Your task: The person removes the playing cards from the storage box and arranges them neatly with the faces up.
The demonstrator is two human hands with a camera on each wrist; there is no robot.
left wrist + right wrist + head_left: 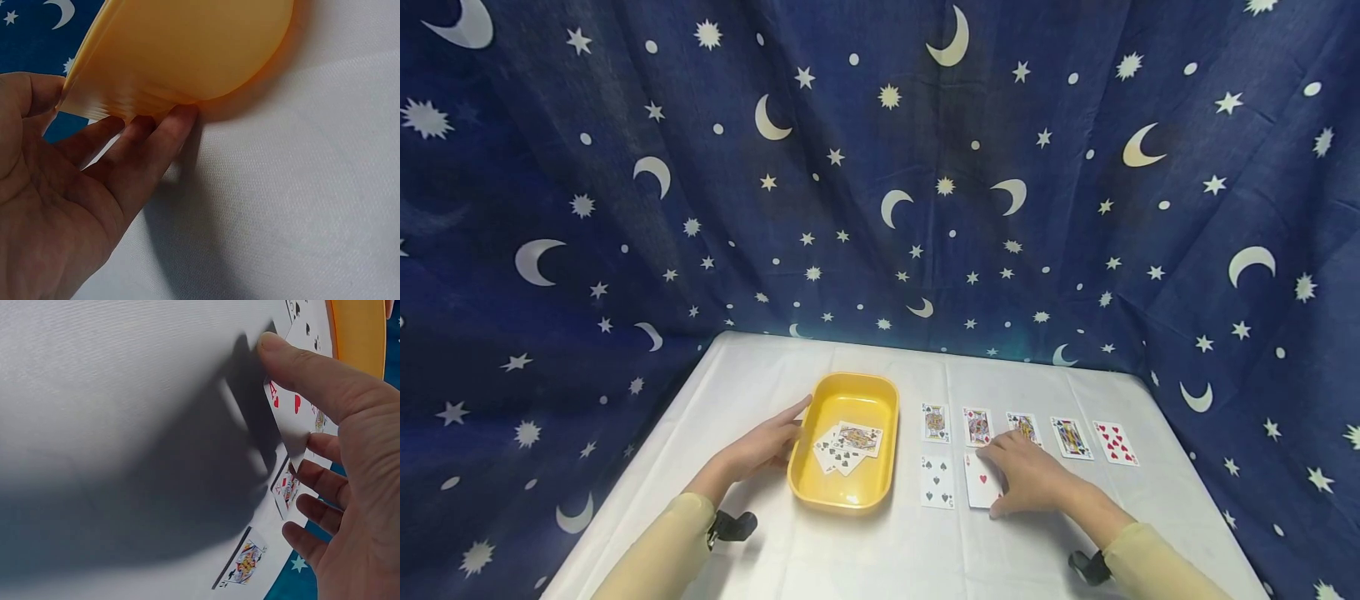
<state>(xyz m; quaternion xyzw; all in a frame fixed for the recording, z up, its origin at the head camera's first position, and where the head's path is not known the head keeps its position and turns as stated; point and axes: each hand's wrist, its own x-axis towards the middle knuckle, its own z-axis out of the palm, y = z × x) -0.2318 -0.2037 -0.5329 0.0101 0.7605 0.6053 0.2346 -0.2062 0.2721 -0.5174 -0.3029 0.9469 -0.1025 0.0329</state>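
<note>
My left hand [762, 446] rests at the left side of a yellow tray [887, 433]. In the left wrist view its fairly straight fingers [156, 140] touch the tray's outer wall, with one digit up at the rim. Inside the tray lie several overlapping playing cards [859, 438], a face card on top. My right hand [1030, 477] pinches the ace of hearts [982, 478] by its edges between thumb and fingers. The right wrist view shows this ace [295, 419] tilted, its shadow below. Just left of it lies a five of spades [937, 482].
Above runs a row of face-up cards: face cards such as the leftmost [936, 423] and the jack [1071, 438], and a hearts number card [1116, 443] at the right end. My right hand partly covers one face card [1024, 427]. A starry blue cloth [850, 275] hangs behind the white table [842, 558].
</note>
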